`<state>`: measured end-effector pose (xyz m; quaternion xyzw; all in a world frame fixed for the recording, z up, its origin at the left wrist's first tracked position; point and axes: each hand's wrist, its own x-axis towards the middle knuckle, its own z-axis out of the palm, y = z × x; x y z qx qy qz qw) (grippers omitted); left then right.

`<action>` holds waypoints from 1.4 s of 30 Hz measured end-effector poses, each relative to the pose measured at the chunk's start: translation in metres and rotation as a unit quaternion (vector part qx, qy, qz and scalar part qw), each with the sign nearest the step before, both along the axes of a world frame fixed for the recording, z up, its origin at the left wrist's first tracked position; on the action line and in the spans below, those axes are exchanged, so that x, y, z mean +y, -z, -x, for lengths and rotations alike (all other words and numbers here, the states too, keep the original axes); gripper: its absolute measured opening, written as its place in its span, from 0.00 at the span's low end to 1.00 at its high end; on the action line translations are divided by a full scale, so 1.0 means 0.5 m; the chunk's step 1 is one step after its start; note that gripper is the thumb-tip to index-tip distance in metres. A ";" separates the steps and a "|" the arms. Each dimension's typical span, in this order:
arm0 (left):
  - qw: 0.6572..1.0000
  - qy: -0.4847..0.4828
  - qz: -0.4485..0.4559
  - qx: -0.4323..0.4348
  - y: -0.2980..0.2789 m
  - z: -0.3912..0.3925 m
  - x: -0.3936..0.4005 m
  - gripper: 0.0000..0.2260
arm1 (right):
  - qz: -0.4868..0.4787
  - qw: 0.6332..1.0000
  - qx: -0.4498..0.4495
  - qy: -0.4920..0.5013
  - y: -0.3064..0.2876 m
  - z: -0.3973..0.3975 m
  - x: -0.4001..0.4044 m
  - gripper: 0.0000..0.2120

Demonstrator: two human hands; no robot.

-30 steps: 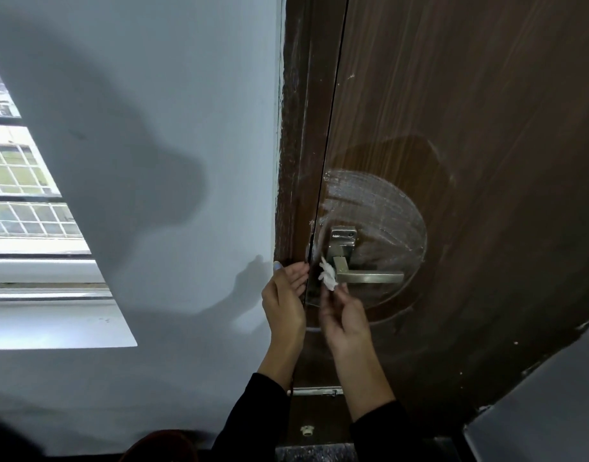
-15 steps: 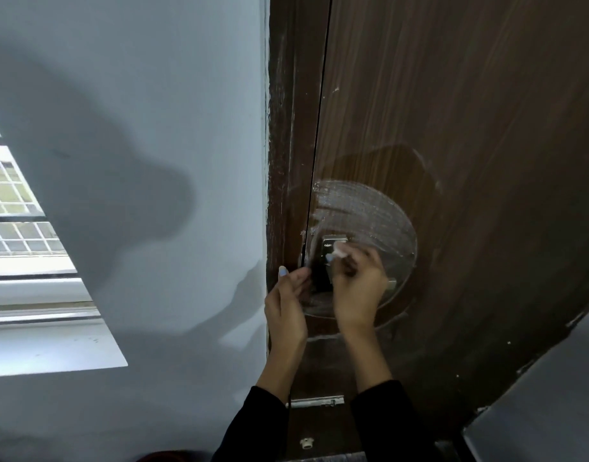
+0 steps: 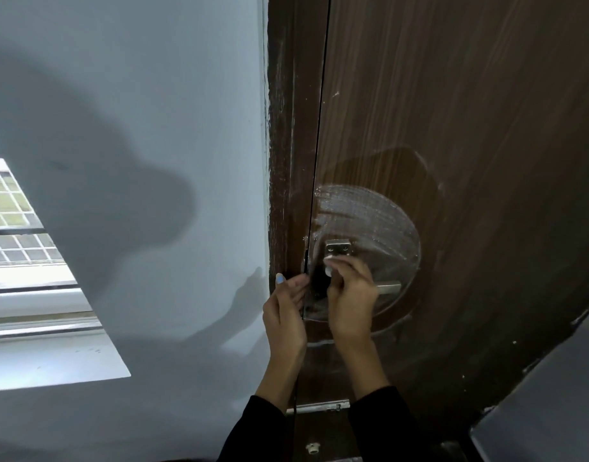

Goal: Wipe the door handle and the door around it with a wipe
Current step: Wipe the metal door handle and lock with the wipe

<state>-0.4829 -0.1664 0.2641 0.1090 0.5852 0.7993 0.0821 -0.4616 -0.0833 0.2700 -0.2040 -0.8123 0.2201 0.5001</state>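
Across the right half stands the door [image 3: 453, 128], dark brown wood grain, shut against its frame [image 3: 281, 161], whose paint is scuffed white along the edge. Left of that, pale wall [image 3: 136, 95] with a big shadow on it, and a window [image 3: 16, 235] at far left with a white sill. On the door around the lock sits a round smeared patch [image 3: 379, 215], streaky and pale. Handle [image 3: 388, 288]: metal lever, only its right tip shows past the right hand; metal plate [image 3: 338, 247] just above. Right hand [image 3: 351, 295] is over the handle, fingers curled, pinching a small white wipe [image 3: 329, 270] against the handle base; most of the wipe is hidden. Left hand [image 3: 284, 311] is at the door edge, fingers loosely bent, holding nothing, fingertips by the gap. Dark sleeves on both arms.
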 end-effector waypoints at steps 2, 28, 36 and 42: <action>1.000 0.005 -0.003 0.002 0.003 0.001 -0.003 0.20 | 0.023 0.998 0.051 0.029 -0.015 0.004 0.007 0.15; 0.999 0.009 0.005 0.041 -0.031 0.017 0.004 0.23 | -0.066 0.998 0.000 -0.020 -0.011 0.001 -0.007 0.19; 0.998 -0.036 -0.002 0.057 -0.056 0.008 0.029 0.20 | -0.123 0.991 -0.027 -0.048 -0.062 0.009 0.012 0.18; 0.997 -0.058 0.007 0.044 -0.056 0.003 0.021 0.21 | -0.086 0.995 -0.031 -0.028 -0.053 -0.017 0.031 0.18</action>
